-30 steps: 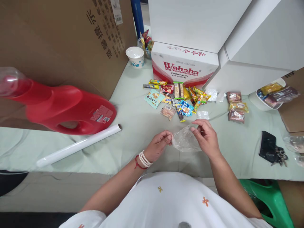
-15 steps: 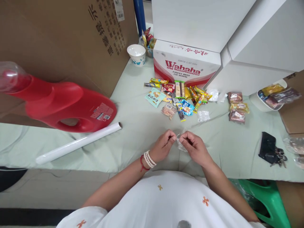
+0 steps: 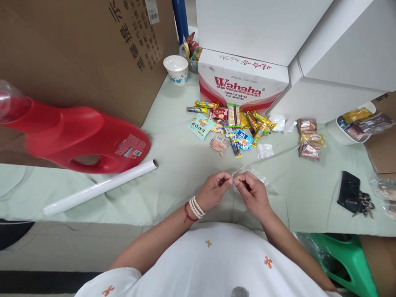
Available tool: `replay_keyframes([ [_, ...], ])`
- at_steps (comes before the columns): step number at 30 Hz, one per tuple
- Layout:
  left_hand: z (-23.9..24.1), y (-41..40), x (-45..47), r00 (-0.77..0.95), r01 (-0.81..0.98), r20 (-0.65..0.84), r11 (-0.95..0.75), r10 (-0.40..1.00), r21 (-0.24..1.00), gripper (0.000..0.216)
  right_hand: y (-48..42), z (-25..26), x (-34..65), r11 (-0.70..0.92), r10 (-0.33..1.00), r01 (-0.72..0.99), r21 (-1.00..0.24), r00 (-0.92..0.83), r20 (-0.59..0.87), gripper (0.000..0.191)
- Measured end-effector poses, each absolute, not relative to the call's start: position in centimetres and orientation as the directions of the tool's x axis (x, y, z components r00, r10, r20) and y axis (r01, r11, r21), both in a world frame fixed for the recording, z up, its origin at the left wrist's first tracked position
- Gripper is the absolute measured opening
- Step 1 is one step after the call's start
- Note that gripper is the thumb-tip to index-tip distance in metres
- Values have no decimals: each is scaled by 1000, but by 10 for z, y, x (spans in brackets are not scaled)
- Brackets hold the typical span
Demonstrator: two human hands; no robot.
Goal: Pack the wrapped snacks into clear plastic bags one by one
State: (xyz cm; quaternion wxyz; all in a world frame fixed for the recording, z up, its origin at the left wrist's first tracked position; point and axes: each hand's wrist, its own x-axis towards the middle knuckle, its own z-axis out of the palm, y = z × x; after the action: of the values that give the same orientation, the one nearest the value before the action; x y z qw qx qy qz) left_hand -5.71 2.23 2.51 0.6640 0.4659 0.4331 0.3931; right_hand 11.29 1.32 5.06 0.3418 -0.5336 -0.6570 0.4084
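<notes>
Both of my hands meet over the front of the table, fingertips nearly touching. My left hand (image 3: pixel 217 187), with a beaded bracelet at the wrist, pinches the edge of a clear plastic bag (image 3: pixel 261 177). Thumb and forefinger of my right hand (image 3: pixel 252 192) are closed on the same edge, just to the right. The thin bag spreads out behind and beyond the right hand. Farther back lies a pile of small wrapped snacks (image 3: pixel 234 116). A small piece of clear wrap (image 3: pixel 265 151) rests between that pile and my hands.
Left are a red jug (image 3: pixel 102 132) and a white tube (image 3: pixel 102 187). A Wahaha carton (image 3: pixel 243 82) and a paper cup (image 3: pixel 176 69) stand behind. Rightward lie wrapped cakes (image 3: pixel 308 151), a white tub (image 3: pixel 346 134) with packets, a black case (image 3: pixel 348 190) and keys (image 3: pixel 366 206).
My hands have drawn closer together, fingertips now almost meeting. The clear bag shows more widely spread behind my right hand. Other things on the table have stayed put.
</notes>
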Motion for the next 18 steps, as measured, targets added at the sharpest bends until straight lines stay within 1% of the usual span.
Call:
replay_keyframes([
  [2,25,22,-57,311,-119,-208,255,927,960,39,10,49,112,129,981,444,-887,-191,47,19],
  [4,23,21,-57,311,-128,-222,272,924,954,36,7,47,112,109,986,438,-892,-164,39,19],
  [7,19,19,-59,299,-178,-249,310,921,934,35,6,43,113,-2,995,375,-927,-88,-38,22],
  [10,14,18,-62,286,-192,-229,290,931,938,37,6,39,115,-98,991,310,-946,-56,-121,28],
  [13,12,17,-65,294,-116,-163,204,942,972,37,8,38,115,-97,987,321,-942,-93,-133,30],
  [18,16,16,-68,322,106,-95,64,942,992,32,11,43,111,-28,984,373,-928,-155,-92,25],
])
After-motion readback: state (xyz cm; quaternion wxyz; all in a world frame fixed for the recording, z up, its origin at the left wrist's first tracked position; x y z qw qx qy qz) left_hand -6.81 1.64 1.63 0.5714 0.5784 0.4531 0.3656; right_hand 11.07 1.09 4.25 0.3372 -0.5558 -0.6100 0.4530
